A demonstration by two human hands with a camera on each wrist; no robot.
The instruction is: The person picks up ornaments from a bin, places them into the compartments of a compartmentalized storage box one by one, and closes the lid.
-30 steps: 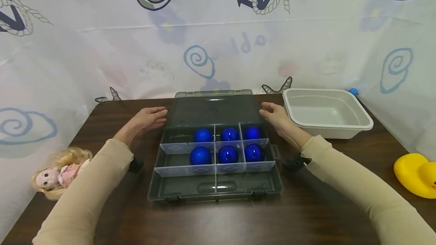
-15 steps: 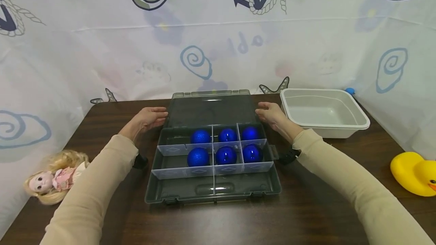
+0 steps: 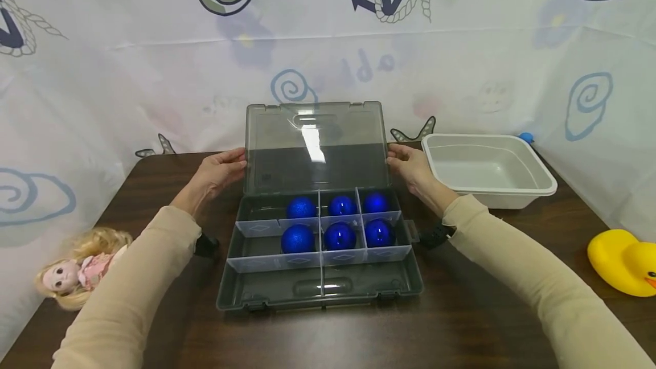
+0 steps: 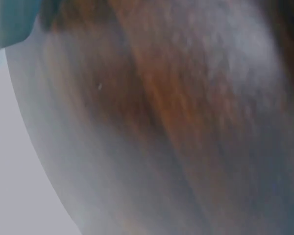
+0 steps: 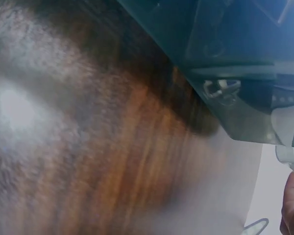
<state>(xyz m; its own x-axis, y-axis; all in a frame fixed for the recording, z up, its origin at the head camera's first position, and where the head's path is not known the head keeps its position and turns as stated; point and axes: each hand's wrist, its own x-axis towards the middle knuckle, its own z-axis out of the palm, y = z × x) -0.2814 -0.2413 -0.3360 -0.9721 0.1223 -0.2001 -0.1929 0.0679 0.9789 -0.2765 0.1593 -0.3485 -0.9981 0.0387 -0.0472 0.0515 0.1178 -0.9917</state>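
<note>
A dark translucent compartment box [image 3: 270, 285] stands on the table with its hinged lid [image 3: 315, 152] tilted up at the back. My left hand [image 3: 211, 180] grips the lid's left edge with thumb and fingertips. At the opposite edge my right hand [image 3: 416, 176] pinches the lid too; its fingers show at the border of the right wrist view. Several blue balls, some glittery like this ball [image 3: 298, 238] and some shiny like this other ball [image 3: 340, 235], sit in the back and middle rows between clear dividers [image 3: 277, 262]. The front compartments hold no balls.
A white plastic tub [image 3: 492, 198] is close to my right hand, with a small blue object [image 3: 527, 137] behind it. At right lies a yellow rubber duck [image 3: 617, 261]. A blond doll [image 3: 64, 277] lies beside my left forearm. A printed curtain [image 3: 328, 56] hangs behind the table [image 3: 328, 340].
The lid has swung up from lying back toward the curtain. Both hands have come against its side edges and risen slightly with it. The balls stay in their compartments.
</note>
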